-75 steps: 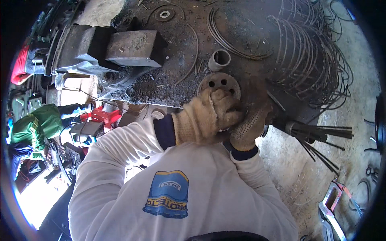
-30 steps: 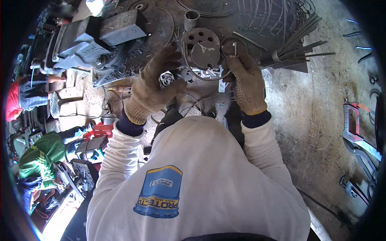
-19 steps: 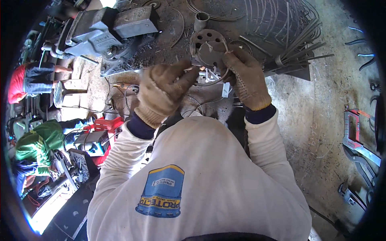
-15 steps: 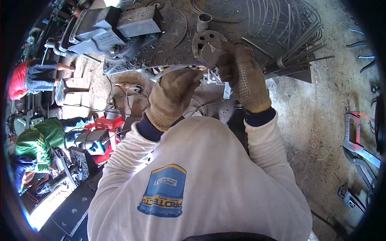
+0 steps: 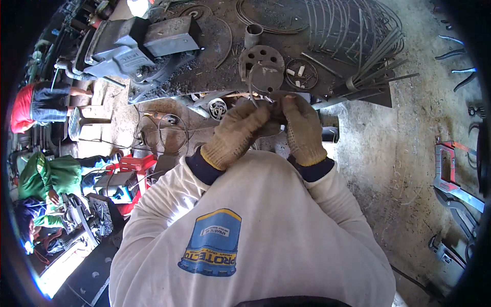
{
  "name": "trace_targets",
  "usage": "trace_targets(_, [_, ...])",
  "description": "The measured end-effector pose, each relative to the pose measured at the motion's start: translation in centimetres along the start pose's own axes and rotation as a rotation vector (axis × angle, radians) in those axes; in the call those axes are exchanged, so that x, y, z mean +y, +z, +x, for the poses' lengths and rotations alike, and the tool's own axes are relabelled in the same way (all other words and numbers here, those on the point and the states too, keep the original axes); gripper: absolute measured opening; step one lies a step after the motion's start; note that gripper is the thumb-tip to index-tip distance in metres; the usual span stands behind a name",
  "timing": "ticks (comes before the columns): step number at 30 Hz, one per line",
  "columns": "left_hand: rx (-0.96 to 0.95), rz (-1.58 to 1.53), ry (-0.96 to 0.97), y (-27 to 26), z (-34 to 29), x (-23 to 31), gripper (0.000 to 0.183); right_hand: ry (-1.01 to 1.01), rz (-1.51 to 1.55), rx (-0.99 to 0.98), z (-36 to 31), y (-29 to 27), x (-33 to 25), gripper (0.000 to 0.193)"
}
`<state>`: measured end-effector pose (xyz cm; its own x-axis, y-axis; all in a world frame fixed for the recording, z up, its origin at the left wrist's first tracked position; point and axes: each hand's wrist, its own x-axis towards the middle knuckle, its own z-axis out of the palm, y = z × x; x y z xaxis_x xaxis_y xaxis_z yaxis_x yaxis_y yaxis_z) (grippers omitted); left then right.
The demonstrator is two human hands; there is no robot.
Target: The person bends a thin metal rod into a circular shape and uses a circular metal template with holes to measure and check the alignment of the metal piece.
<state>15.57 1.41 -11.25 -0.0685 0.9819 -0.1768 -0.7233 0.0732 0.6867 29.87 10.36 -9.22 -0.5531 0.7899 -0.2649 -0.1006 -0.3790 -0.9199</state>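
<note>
1. The left hand (image 5: 236,132), in a tan knitted work glove with a dark blue cuff, is closed around a thin, curved grey metal rod (image 5: 252,93), its fingers curled toward the other hand.
2. The rod rises from the left fingertips, just in front of the bench edge, and its upper part passes along the left side of a dark, solid round metal disc (image 5: 267,79).
3. The right hand (image 5: 305,130), gloved alike, is just beside the left with its fingers bent inward; its fingertips are dark and crowded, so I cannot tell whether it also grips the rod.
4. Behind the disc, partly covered by it, is a dark round metal plate with several holes (image 5: 247,61); beyond this, a short grey metal pipe (image 5: 252,38) stands upright.
5. To the disc's right, a thin dark wire ring (image 5: 316,77) lies on the dark, grimy metal workbench (image 5: 212,77), with small white pieces (image 5: 300,70) inside it.
6. Farther right is a bundle of straight, thin metal rods (image 5: 381,66), near a large coil of dark wire (image 5: 340,23).
7. At the bench's left is a heavy grey metal vise (image 5: 127,59).
</note>
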Motion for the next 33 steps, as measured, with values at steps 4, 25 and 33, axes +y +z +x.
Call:
trace_targets(4, [-0.03, -0.158, -0.014, 0.1, 0.6, -1.1, 0.041, 0.027, -0.225, 0.046, 0.1, -2.0, 1.0, 0.041])
trace_targets(25, [0.055, -0.092, -0.244, -3.9, 1.4, -1.1, 0.036, 0.017, -0.518, 0.19, 3.9, -5.1, 0.1, 0.024])
trace_targets(33, [0.125, -0.273, -0.13, -3.6, 1.4, 0.1, 0.046, -0.155, -0.821, 0.296, 4.0, -3.6, 0.4, 0.028])
